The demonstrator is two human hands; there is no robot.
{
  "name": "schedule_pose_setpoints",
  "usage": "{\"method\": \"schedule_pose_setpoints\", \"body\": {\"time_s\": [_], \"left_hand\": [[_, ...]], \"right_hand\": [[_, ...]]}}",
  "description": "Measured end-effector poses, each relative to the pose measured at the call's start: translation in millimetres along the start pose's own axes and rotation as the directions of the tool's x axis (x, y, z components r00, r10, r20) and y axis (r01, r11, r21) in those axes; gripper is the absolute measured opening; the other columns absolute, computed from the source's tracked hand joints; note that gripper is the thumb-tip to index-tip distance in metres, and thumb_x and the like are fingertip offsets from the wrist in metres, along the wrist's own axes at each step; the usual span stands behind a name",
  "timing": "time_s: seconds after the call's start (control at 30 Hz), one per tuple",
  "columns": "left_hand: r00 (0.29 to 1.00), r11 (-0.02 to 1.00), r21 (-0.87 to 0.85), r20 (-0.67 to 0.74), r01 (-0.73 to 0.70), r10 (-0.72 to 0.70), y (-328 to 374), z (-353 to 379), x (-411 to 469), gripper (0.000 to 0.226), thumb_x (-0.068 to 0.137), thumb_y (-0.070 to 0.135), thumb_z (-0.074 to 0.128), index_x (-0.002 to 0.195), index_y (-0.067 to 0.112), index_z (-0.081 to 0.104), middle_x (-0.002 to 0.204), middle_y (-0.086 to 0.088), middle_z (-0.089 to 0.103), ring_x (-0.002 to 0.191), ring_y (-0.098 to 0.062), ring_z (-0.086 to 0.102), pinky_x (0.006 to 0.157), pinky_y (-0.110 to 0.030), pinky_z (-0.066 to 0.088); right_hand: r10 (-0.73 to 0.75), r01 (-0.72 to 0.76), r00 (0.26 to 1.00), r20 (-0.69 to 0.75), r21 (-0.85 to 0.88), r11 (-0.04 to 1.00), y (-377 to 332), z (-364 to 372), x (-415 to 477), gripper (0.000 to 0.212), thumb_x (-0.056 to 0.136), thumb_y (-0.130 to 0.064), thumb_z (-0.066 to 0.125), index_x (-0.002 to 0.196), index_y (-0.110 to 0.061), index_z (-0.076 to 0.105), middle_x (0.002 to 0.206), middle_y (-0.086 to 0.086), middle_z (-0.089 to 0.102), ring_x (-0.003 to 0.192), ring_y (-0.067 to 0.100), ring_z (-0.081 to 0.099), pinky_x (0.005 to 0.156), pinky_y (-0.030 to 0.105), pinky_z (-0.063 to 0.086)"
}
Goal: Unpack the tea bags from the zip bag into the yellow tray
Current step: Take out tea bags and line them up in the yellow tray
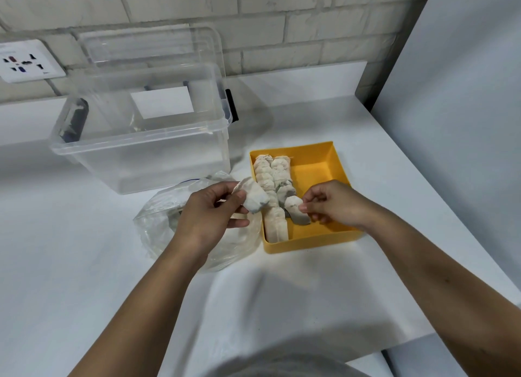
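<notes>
A yellow tray point(318, 167) sits on the white counter right of centre, with two rows of several pale tea bags point(267, 179) along its left side. My left hand point(211, 210) holds a small stack of tea bags point(253, 197) just left of the tray, above the clear zip bag point(158, 221) that lies crumpled on the counter. My right hand point(329, 204) pinches one greyish tea bag point(296, 211) over the front of the tray's second row.
A clear plastic storage box point(141, 134) stands behind the zip bag, its lid leaning against the brick wall. A wall socket point(25, 62) is at far left. The counter's right edge meets a white panel point(465, 94).
</notes>
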State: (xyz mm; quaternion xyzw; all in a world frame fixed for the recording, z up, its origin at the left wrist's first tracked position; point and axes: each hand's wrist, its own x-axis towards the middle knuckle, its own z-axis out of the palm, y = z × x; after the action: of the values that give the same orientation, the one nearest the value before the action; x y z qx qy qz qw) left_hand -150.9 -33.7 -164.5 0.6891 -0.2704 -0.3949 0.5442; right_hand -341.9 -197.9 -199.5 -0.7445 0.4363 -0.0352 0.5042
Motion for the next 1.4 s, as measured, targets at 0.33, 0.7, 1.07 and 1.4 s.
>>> {"method": "schedule_pose_setpoints", "body": {"time_s": [0.33,0.7,1.07,1.4], "left_hand": [[1.0,1.0,0.021,0.022,-0.002,0.002,0,-1,-2,0.016,0.094,0.011,0.065,0.108,0.01,0.073,0.091,-0.013,0.072,0.07,-0.008,0.067,0.062,-0.022,0.059],[1.0,0.999,0.045,0.028,-0.011,0.01,3,3,-1,0.007,0.088,0.009,0.072,0.094,0.012,0.072,0.071,-0.001,0.07,0.06,-0.006,0.067,0.059,-0.022,0.06],[0.992,0.986,0.132,0.093,-0.097,0.085,24,14,9,0.007,0.088,0.009,0.072,0.095,0.007,0.074,0.074,-0.008,0.07,0.064,-0.013,0.07,0.06,-0.024,0.06],[0.994,0.988,0.115,0.057,-0.103,0.097,19,11,4,0.007,0.088,0.009,0.073,0.093,0.011,0.077,0.075,-0.005,0.074,0.065,-0.013,0.071,0.06,-0.025,0.061]], "right_hand": [[0.039,-0.03,0.994,-0.106,0.08,0.996,-2,14,18,0.007,0.089,-0.016,0.069,0.087,-0.012,0.063,0.075,0.008,0.068,0.058,0.016,0.059,0.051,0.028,0.052],[0.108,-0.099,0.986,-0.127,0.075,0.992,-7,18,18,0.007,0.089,-0.009,0.061,0.09,-0.002,0.061,0.076,0.015,0.072,0.055,0.023,0.063,0.055,0.034,0.057],[-0.171,0.164,0.985,0.038,0.133,0.977,-56,-15,-23,0.031,0.072,-0.024,0.084,0.101,-0.02,0.072,0.084,-0.002,0.067,0.068,0.009,0.062,0.061,0.025,0.054],[-0.079,0.076,0.994,-0.079,-0.046,0.996,-26,-18,-19,0.013,0.083,-0.019,0.076,0.074,-0.016,0.066,0.062,0.003,0.066,0.06,0.027,0.066,0.068,0.04,0.059]]}}
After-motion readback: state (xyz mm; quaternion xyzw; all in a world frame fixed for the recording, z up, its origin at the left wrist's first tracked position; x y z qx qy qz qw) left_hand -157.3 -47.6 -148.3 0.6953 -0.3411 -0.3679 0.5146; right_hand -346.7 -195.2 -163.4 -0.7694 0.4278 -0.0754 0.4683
